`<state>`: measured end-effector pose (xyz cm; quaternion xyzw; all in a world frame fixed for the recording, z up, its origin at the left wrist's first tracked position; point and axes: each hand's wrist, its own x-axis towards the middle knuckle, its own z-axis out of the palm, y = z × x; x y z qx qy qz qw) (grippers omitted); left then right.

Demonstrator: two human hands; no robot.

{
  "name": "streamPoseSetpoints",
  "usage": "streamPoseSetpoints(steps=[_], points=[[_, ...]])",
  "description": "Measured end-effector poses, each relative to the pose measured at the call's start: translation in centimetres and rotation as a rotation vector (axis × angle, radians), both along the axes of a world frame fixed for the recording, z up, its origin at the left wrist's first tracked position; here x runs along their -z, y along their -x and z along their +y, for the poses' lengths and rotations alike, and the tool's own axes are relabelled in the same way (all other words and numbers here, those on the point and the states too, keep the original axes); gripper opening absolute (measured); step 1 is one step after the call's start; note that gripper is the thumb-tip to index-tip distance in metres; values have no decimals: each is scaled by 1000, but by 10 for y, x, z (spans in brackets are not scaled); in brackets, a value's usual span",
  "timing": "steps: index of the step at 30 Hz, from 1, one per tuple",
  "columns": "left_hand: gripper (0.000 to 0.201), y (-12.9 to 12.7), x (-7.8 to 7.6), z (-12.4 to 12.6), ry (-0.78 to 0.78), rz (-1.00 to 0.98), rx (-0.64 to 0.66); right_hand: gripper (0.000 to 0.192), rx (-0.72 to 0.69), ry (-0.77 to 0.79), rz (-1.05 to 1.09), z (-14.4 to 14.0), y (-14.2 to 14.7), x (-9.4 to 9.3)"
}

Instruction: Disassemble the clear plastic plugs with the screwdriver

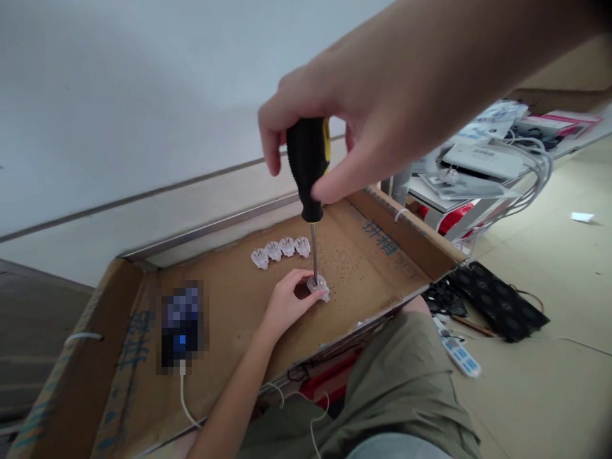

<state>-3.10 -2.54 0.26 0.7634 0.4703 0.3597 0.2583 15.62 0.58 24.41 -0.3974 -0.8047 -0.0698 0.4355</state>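
My right hand (329,115) grips a black and yellow screwdriver (306,162) from above, fingers wrapped round its handle. The shaft points down, and its tip meets a clear plastic plug (321,290) on the cardboard. That plug is pinched at its edge between the thumb and fingers of my left hand (292,299), which rests on the cardboard. A row of several similar clear plugs (280,248) with upright metal pins lies just behind. Many tiny dark specks, too small to name, are scattered right of the screwdriver.
A cardboard tray (224,306) with raised sides lies before me, against a wall. On its left is a blurred-out device (182,325) with a white cable. A cluttered shelf (478,159) stands right. A power strip (461,357) and black fan panel (497,299) lie on the floor.
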Motion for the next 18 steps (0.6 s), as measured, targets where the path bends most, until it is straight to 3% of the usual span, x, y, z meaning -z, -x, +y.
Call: streamPoseSetpoints(steps=[3,6,9,13,18], points=[[28,0,0,0,8,-14,9,33,-35,31,-141,-8,-5,-9],[28,1,1,0,-3,-11,8,22,-79,136,-517,-7,-5,-33],[30,2,3,1,-5,-7,6,29,-88,219,-807,-3,-2,-54],[31,2,5,1,2,-17,9,39,-113,209,-810,-2,0,-61],[34,3,4,0,-40,-1,-38,35,-220,145,-766,-2,-6,-68]])
